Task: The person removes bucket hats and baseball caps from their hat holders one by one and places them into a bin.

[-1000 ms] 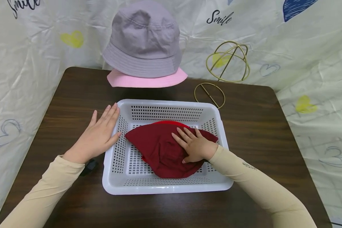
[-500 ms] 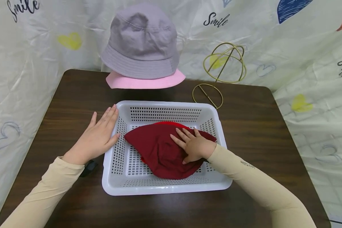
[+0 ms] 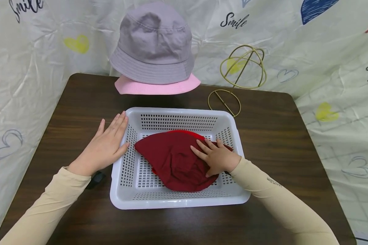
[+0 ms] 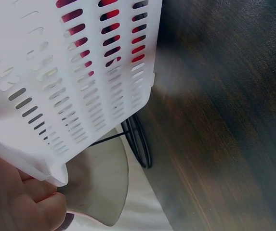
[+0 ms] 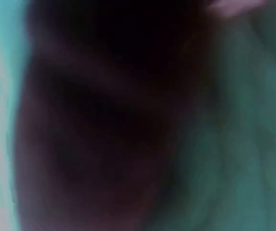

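A dark red bucket hat lies flattened in a white perforated plastic basket, over a brighter red piece of fabric that shows at its far edge. My right hand rests on the hat's right part with fingers spread. Along the basket's left rim lies my left hand, fingers straight and thumb over the edge. The left wrist view catches that hand beside the basket's corner, with red fabric showing through the slots. In the right wrist view everything is dark and blurred.
Behind the basket, a grey-lilac bucket hat sits over a pink hat. A gold wire hat stand stands to their right, its ring base close to the basket's far right corner. All are on a dark wooden table before a printed white cloth.
My right hand has slid a little to the right over the dark red hat. The left hand and the basket stay in place; the head view shifts slightly.
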`<state>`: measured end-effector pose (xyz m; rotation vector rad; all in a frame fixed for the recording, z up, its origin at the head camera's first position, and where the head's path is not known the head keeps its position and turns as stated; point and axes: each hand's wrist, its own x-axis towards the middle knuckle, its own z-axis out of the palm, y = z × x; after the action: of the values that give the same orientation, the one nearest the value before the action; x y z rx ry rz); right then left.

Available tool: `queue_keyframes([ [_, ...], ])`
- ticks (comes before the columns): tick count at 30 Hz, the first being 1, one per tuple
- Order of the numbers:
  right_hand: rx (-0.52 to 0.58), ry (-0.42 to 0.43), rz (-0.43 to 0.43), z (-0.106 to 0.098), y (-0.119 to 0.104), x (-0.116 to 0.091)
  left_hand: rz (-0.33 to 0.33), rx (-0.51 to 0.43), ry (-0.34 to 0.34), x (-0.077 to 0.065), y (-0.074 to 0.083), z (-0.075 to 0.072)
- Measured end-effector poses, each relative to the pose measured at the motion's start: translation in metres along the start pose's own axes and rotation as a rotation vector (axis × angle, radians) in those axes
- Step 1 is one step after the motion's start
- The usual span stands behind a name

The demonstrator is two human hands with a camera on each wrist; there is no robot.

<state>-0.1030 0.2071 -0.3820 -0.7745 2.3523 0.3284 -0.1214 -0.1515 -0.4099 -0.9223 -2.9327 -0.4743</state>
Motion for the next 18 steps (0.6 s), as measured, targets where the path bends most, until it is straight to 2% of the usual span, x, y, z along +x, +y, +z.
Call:
queue_keyframes([
  [10, -0.087, -0.092, 0.087, 0.003, -0.008, 0.013, -0.011, 0.010, -0.008, 0.000, 0.001, -0.001],
  [18, -0.090, -0.077, 0.089, 0.006, -0.010, 0.014, -0.034, 0.003, -0.069, 0.002, 0.006, -0.007],
])
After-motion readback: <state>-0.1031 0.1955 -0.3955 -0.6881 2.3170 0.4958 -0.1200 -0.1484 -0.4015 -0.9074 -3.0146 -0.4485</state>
